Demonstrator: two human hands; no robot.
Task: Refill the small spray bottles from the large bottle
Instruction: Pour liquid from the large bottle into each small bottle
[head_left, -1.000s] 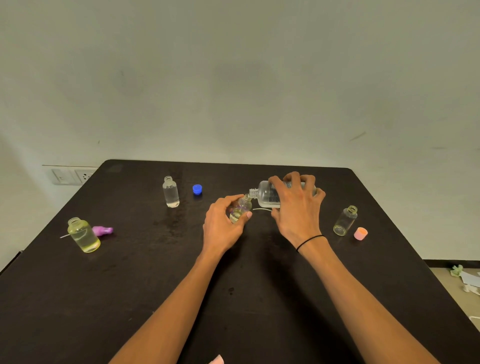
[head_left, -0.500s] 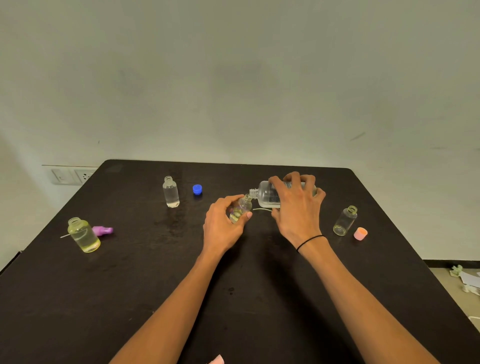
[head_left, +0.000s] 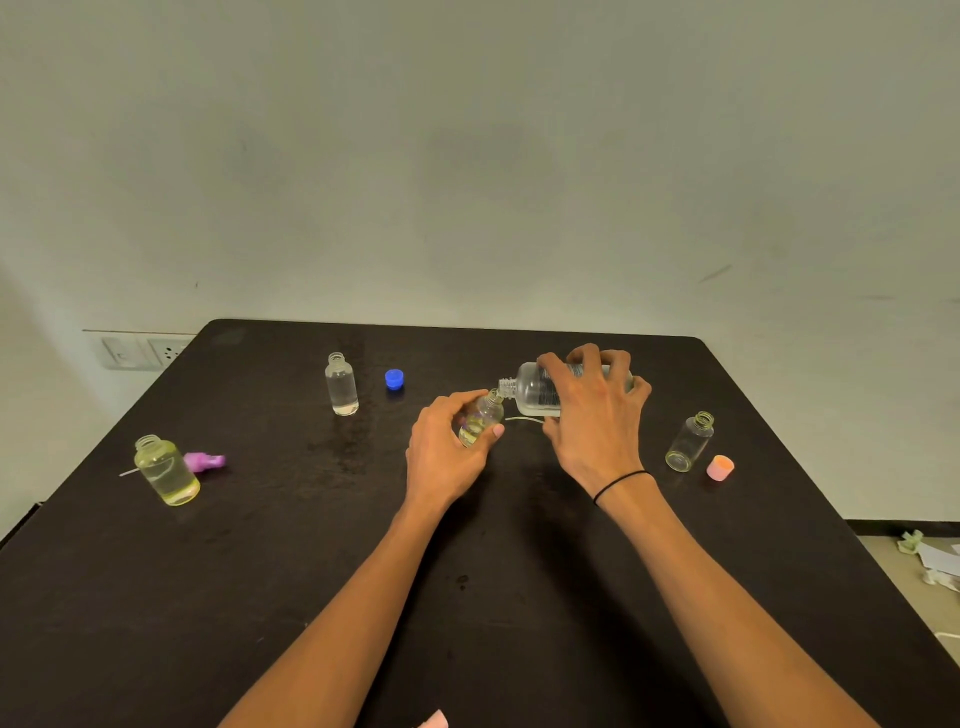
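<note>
The large bottle (head_left: 535, 391) lies tipped on its side above the black table (head_left: 260, 571), its open threaded neck pointing left, and the right hand (head_left: 592, 415) grips its body from above with fingers curled over the top and the thumb under the near side; a thin black band (head_left: 621, 484) circles that wrist. Just left of the large bottle's neck, the left hand (head_left: 447, 447) holds a small spray bottle (head_left: 480, 418) tilted toward it, thumb and fingers wrapped round the glass, so the small mouth meets the lip of the large one. A little yellowish liquid shows low in that small bottle. Right of the large bottle and well apart from it, an uncapped small bottle (head_left: 690, 441) stands on the table, with a pink cap (head_left: 720, 467) just beside it. Left of the large bottle a blue cap (head_left: 394, 379) lies on the table, and farther left a clear bottle (head_left: 341, 384) stands upright, uncapped. Far to the left of the large bottle, near the table's edge, a wider bottle of yellow liquid (head_left: 166, 470) stands open, with a purple spray head (head_left: 203, 461) lying just beside it.
</note>
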